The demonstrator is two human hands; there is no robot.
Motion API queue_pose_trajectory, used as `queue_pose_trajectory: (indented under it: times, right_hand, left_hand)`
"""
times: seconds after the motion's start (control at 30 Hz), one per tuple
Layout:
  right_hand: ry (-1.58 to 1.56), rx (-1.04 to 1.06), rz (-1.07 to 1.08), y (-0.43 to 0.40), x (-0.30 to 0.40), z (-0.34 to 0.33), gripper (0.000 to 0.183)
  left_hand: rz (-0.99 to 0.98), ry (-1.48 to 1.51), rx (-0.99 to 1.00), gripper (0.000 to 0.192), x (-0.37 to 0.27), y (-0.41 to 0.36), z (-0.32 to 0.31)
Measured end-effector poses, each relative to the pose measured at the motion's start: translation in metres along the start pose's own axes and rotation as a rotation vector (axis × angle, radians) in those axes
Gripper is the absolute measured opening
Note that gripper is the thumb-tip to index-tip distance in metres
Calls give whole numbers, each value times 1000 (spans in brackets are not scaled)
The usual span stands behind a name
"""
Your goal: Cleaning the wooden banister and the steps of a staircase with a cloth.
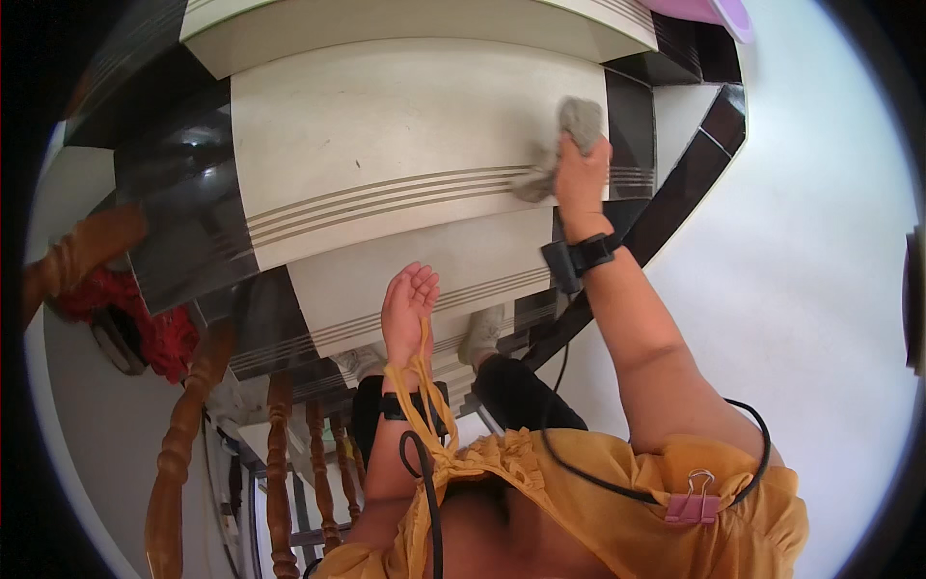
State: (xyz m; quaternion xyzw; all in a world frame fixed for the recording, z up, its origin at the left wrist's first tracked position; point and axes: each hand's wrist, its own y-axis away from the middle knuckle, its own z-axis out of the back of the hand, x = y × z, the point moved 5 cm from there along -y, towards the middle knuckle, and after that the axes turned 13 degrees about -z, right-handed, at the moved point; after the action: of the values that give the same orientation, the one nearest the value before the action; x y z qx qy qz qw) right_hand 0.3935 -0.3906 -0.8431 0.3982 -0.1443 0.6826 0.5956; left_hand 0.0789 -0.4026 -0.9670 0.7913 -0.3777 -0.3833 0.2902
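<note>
A grey cloth (581, 121) is bunched in my right hand (583, 177), at the right end of a cream stair tread (405, 123). Part of that cloth trails left over the grooved lines near the tread's front edge. Small dark marks show on the tread's surface. My left hand (409, 304) hangs lower down, in front of a lower step (463, 260), with its palm partly turned up and fingers slightly curled. It holds nothing; a yellow fabric tie (423, 362) from my top dangles across its wrist.
Turned wooden balusters (278, 470) line the left side, with a red item (163, 336) beyond them. Black tiles (188, 188) border the treads. A white wall (810, 289) rises at right. A pink plastic object (705, 11) sits at the top. Black cables (600, 481) run along my arms.
</note>
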Motion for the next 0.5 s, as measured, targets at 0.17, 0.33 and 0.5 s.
queue_pose_trajectory:
  times: [0.17,0.33,0.5]
  right_hand:
    - [549,-259,245,2,-65,-12,33]
    - [140,132,406,59,3,-119,39]
    - [155,-1,504,-18,43,-85,30]
  left_hand:
    - [4,-22,-44,37,4,-2,-1]
    - [-18,-35,-27,36,6,4,1]
    - [-33,-33,-5,35,3,6,-5]
